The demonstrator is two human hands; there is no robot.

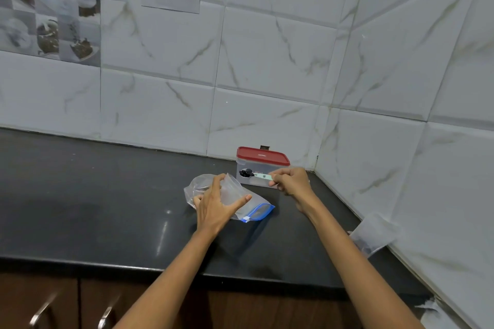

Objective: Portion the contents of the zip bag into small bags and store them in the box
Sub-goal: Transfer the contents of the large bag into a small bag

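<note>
A: Where is the zip bag?

B: The zip bag lies flat on the dark counter, just in front of the box, its blue zip end toward the counter's edge.

A: And the hands?

B: The left hand rests on the bag, fingers spread, thumb out along the plastic. The right hand pinches the pale handle of a small scoop, whose dark bowl shows against the box's front wall.

A: The box itself?

B: Its red lid is on. A small clear bag lies well to the right of the box, against the tiled wall.
</note>
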